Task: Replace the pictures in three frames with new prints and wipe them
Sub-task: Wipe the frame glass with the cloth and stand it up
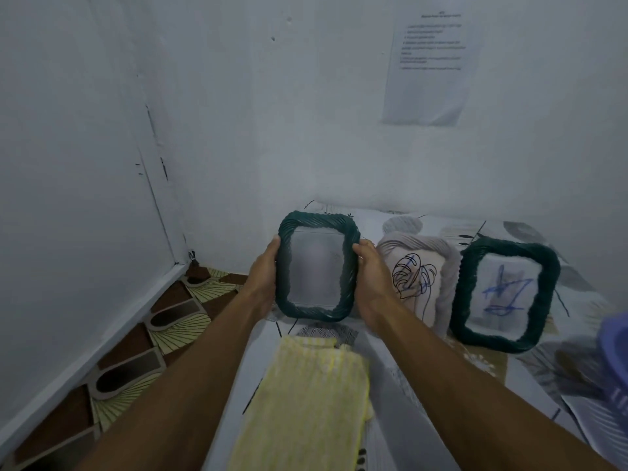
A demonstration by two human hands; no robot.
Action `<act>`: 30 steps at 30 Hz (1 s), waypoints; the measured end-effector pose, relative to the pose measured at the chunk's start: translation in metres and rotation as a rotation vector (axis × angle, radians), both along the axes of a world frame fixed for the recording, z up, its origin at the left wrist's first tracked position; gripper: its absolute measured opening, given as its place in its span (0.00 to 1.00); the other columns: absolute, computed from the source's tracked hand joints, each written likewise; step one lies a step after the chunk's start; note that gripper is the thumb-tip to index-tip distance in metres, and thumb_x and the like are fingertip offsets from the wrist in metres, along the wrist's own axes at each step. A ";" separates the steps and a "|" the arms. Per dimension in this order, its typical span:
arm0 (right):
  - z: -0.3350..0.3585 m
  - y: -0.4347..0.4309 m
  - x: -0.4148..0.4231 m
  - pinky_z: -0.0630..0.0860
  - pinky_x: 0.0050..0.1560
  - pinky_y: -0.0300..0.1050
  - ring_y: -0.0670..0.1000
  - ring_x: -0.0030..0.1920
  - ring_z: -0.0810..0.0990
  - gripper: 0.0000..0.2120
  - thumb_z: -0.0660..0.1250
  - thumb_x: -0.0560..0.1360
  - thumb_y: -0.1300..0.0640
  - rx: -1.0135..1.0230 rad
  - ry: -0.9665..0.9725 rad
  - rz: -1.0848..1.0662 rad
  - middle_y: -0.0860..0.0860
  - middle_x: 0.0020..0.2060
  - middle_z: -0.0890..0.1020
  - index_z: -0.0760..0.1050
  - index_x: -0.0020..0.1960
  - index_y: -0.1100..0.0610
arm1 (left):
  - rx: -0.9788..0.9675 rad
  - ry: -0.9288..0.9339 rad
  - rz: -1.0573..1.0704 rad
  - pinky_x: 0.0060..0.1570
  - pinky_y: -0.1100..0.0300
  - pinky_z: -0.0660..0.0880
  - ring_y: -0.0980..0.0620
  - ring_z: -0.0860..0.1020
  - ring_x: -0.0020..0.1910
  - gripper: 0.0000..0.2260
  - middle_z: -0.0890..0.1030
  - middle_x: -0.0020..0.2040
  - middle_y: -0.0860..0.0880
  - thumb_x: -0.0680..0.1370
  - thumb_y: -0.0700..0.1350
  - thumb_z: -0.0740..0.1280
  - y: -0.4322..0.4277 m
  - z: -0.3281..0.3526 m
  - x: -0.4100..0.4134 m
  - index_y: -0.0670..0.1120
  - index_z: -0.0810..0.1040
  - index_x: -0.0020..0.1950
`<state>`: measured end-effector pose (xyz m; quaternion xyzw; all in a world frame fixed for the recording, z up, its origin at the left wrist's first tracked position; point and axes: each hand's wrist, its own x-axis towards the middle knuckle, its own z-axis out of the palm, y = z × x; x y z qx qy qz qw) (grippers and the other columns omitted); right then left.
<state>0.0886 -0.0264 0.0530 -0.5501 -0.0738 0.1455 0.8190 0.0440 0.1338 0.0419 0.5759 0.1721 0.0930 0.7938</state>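
I hold a dark green twisted-rim picture frame (318, 222) upright above the table's far left corner. My left hand (263, 271) grips its left side and my right hand (372, 271) grips its right side. Its glass shows a pale, blurred picture. To the right a beige frame (438, 253) with a black leaf line drawing and blue scribble leans against the wall. Further right stands a second green frame (543, 266) holding a print with blue marks. A yellow striped cloth (306, 396) lies flat on the table below the held frame.
The table carries a leaf-patterned cover (424, 396). A printed sheet (429, 59) is stuck on the wall at upper right. Patterned floor tiles (136, 351) show at the left. A blue object (615, 365) and a loose paper (598, 416) sit at the right edge.
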 end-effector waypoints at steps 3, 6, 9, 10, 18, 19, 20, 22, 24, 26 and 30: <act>-0.013 0.006 0.005 0.69 0.48 0.50 0.53 0.44 0.75 0.11 0.60 0.79 0.55 -0.011 0.027 -0.027 0.53 0.39 0.78 0.70 0.38 0.52 | 0.009 0.028 0.003 0.62 0.46 0.74 0.45 0.79 0.58 0.20 0.81 0.60 0.45 0.81 0.60 0.55 0.007 -0.016 0.008 0.49 0.78 0.60; -0.020 0.007 0.003 0.70 0.44 0.47 0.52 0.40 0.76 0.12 0.60 0.79 0.54 -0.017 0.019 -0.051 0.50 0.36 0.78 0.69 0.37 0.52 | 0.019 0.039 0.007 0.63 0.44 0.73 0.45 0.80 0.58 0.21 0.81 0.59 0.44 0.80 0.61 0.56 0.010 -0.025 0.011 0.49 0.79 0.60; -0.023 0.005 0.000 0.74 0.49 0.51 0.53 0.46 0.79 0.07 0.61 0.79 0.52 -0.107 -0.036 -0.067 0.52 0.43 0.81 0.72 0.44 0.53 | 0.041 0.035 -0.010 0.63 0.43 0.73 0.44 0.80 0.58 0.24 0.82 0.59 0.45 0.78 0.63 0.57 0.010 -0.027 0.012 0.49 0.79 0.62; -0.024 0.005 -0.001 0.75 0.53 0.53 0.54 0.50 0.80 0.07 0.61 0.79 0.50 -0.147 -0.055 -0.071 0.52 0.47 0.82 0.73 0.47 0.52 | 0.051 0.033 -0.009 0.63 0.43 0.73 0.44 0.80 0.58 0.23 0.82 0.58 0.45 0.79 0.63 0.57 0.010 -0.027 0.012 0.49 0.79 0.61; -0.020 -0.007 -0.032 0.70 0.66 0.48 0.46 0.64 0.73 0.22 0.61 0.80 0.49 -0.410 -0.304 -0.108 0.42 0.65 0.73 0.62 0.73 0.45 | 0.077 0.026 0.024 0.60 0.44 0.75 0.44 0.81 0.55 0.21 0.83 0.56 0.44 0.80 0.61 0.55 0.006 -0.032 0.015 0.49 0.81 0.55; -0.021 -0.011 -0.036 0.68 0.66 0.45 0.43 0.65 0.70 0.24 0.61 0.80 0.51 -0.446 -0.339 -0.111 0.40 0.66 0.70 0.60 0.75 0.46 | 0.073 0.025 0.030 0.60 0.44 0.75 0.44 0.81 0.55 0.20 0.83 0.56 0.44 0.81 0.60 0.55 0.006 -0.032 0.015 0.49 0.81 0.55; -0.023 -0.015 -0.040 0.66 0.66 0.42 0.41 0.65 0.68 0.25 0.61 0.81 0.52 -0.485 -0.374 -0.115 0.39 0.65 0.68 0.58 0.76 0.47 | 0.078 0.025 0.035 0.60 0.45 0.75 0.44 0.81 0.55 0.20 0.83 0.55 0.44 0.81 0.60 0.55 0.005 -0.032 0.015 0.49 0.81 0.54; -0.031 -0.027 -0.047 0.66 0.67 0.42 0.41 0.66 0.67 0.25 0.61 0.80 0.55 -0.552 -0.461 -0.131 0.41 0.66 0.69 0.60 0.76 0.51 | 0.103 0.038 0.037 0.61 0.45 0.75 0.44 0.81 0.55 0.20 0.83 0.55 0.45 0.81 0.60 0.55 0.006 -0.034 0.015 0.49 0.81 0.53; -0.042 -0.043 -0.052 0.71 0.66 0.46 0.44 0.65 0.72 0.21 0.63 0.79 0.57 -0.638 -0.572 -0.150 0.45 0.66 0.74 0.68 0.71 0.53 | 0.124 0.047 0.038 0.61 0.45 0.74 0.44 0.81 0.55 0.20 0.83 0.54 0.45 0.80 0.61 0.56 0.008 -0.037 0.015 0.49 0.80 0.55; -0.055 -0.063 -0.055 0.76 0.61 0.47 0.45 0.58 0.77 0.16 0.64 0.78 0.59 -0.742 -0.658 -0.152 0.47 0.58 0.80 0.75 0.65 0.55 | 0.144 0.054 0.042 0.60 0.45 0.75 0.44 0.81 0.54 0.21 0.83 0.54 0.45 0.79 0.62 0.56 0.008 -0.039 0.014 0.49 0.79 0.57; -0.077 -0.106 -0.059 0.76 0.55 0.44 0.45 0.53 0.77 0.12 0.64 0.76 0.61 -0.938 -0.785 -0.116 0.45 0.51 0.80 0.78 0.59 0.54 | 0.544 -0.003 0.218 0.60 0.46 0.73 0.44 0.75 0.58 0.20 0.77 0.57 0.44 0.77 0.62 0.59 -0.005 -0.041 0.003 0.46 0.71 0.58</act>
